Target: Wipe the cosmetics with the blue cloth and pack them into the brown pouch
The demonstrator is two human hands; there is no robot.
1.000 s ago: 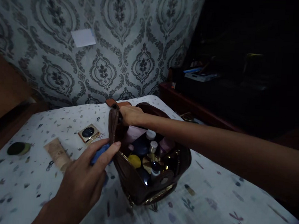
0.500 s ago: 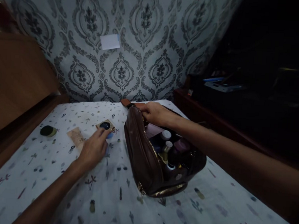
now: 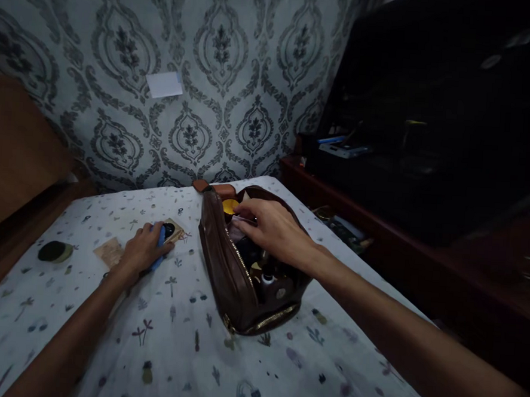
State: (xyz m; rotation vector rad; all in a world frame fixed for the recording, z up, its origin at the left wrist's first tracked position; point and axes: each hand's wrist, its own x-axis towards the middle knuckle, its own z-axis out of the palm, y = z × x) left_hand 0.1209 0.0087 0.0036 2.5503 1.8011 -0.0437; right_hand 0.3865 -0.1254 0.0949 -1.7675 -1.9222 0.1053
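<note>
A brown zip pouch [image 3: 227, 274] stands open on the patterned white sheet [image 3: 184, 349], with several small bottles and jars inside. My right hand [image 3: 272, 232] reaches into its mouth, fingers curled among the items; what they grip is hidden. My left hand [image 3: 142, 251] lies on the sheet to the pouch's left, fingers closed on a blue object [image 3: 158, 249], beside a square compact [image 3: 173, 230]. A beige tube [image 3: 109, 252] lies partly under that hand.
A dark round compact [image 3: 54, 251] lies at the far left of the sheet. A wooden headboard [image 3: 11, 153] stands at left. Patterned wallpaper carries a white note [image 3: 164, 85]. A dark wooden ledge [image 3: 337, 197] with clutter runs along the right.
My left hand carried the blue object from beside the pouch to the sheet by the square compact. My right hand moved from the pouch's rim into its opening.
</note>
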